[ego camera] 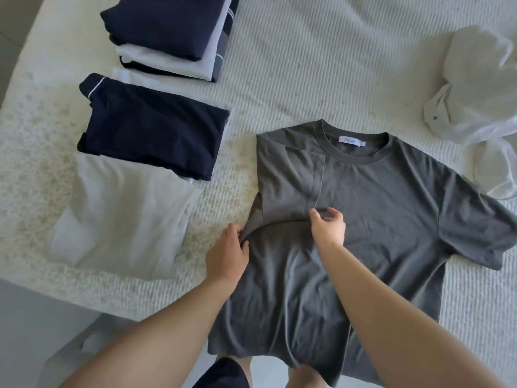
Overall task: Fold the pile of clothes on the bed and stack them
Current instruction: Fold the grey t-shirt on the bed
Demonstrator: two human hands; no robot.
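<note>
A dark grey T-shirt (377, 219) lies spread on the white bed (321, 65), collar away from me, hem hanging over the near edge. Its left sleeve is folded in over the chest; the right sleeve lies flat, pointing right. My left hand (228, 254) grips the folded left edge of the shirt. My right hand (327, 226) pinches the cloth at the tip of the folded-in sleeve, mid-chest. A tall stack of folded navy, white and grey clothes (173, 35) stands at the far left. In front of it lie a folded navy garment (151, 135) and a folded light grey one (120, 219).
A crumpled white garment (475, 102) lies unfolded at the right side of the bed. The bed's near edge runs across the lower left, with grey floor (42, 317) below it. My legs show at the bottom, under the shirt's hem.
</note>
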